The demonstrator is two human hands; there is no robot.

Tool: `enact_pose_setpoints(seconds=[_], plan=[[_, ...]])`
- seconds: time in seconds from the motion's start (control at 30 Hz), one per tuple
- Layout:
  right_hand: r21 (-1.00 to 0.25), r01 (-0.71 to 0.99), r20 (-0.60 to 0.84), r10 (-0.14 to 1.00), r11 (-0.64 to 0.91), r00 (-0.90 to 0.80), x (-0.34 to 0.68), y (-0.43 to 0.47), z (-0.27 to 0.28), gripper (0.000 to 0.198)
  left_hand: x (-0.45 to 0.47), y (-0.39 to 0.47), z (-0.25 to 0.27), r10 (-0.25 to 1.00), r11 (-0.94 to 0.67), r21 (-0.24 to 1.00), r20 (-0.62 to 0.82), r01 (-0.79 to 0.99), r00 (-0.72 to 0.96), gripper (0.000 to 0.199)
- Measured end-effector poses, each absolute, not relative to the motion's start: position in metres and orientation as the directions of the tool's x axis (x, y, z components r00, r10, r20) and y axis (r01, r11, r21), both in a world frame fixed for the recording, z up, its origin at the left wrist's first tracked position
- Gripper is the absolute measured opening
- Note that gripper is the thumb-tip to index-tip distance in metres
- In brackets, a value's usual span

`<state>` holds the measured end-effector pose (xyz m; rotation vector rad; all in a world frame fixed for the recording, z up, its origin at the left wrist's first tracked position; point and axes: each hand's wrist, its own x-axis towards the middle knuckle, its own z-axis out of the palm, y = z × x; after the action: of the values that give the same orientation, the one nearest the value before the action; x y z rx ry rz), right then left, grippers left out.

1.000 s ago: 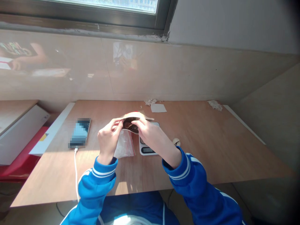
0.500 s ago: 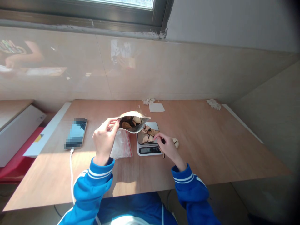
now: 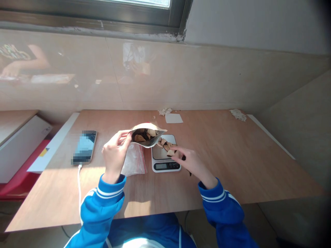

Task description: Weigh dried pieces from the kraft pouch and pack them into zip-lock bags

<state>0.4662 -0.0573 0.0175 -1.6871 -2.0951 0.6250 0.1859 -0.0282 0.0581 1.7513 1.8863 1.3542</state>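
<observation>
Left hand (image 3: 115,152) pinches the bag (image 3: 156,141) open, mid-frame.
Some slices (image 3: 168,146) are on the scale (image 3: 158,161), others remain bagged; right hand's (image 3: 191,162) grip: can't tell.

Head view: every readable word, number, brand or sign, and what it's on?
None legible with certainty.
Digital scale display: digits, too blurred to quote.
Scale button markings: too small.
Smartphone screen: pixelated.
Lettering-like print reflected in wall: blurred, unreadable.
</observation>
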Motion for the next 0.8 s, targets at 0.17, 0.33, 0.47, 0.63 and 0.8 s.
enact_pose_setpoints(seconds=[0.17, 0.33, 0.47, 0.63, 0.8], plan=[[-0.504, 0.863, 0.006, 0.998, -0.047, 0.057, 0.533, -0.031, -0.004, 0.026, 0.186, -0.028, 0.060, 0.880, -0.141, 0.734, 0.400, 0.665, -0.256, 0.028], [-0.623, 0.778, 0.061, 0.987, -0.077, 0.146, 0.533, -0.017, -0.017, 0.029, 0.186, -0.028, 0.062, 0.882, -0.149, 0.740, 0.400, 0.656, -0.251, 0.028], [-0.829, 0.557, 0.023, 0.992, -0.051, 0.125, 0.489, -0.022, -0.002, 0.030, 0.187, -0.025, 0.064, 0.881, -0.147, 0.746, 0.397, 0.650, -0.257, 0.028], [-0.964, 0.213, -0.185, 0.976, -0.159, -0.111, 0.439, -0.031, 0.000, 0.014, 0.186, -0.023, 0.067, 0.889, -0.132, 0.754, 0.377, 0.643, -0.261, 0.029], [-0.984, 0.172, 0.032, 0.991, 0.055, -0.132, 0.418, -0.037, -0.017, 0.015, 0.186, -0.023, 0.069, 0.890, -0.126, 0.748, 0.375, 0.652, -0.258, 0.029]])
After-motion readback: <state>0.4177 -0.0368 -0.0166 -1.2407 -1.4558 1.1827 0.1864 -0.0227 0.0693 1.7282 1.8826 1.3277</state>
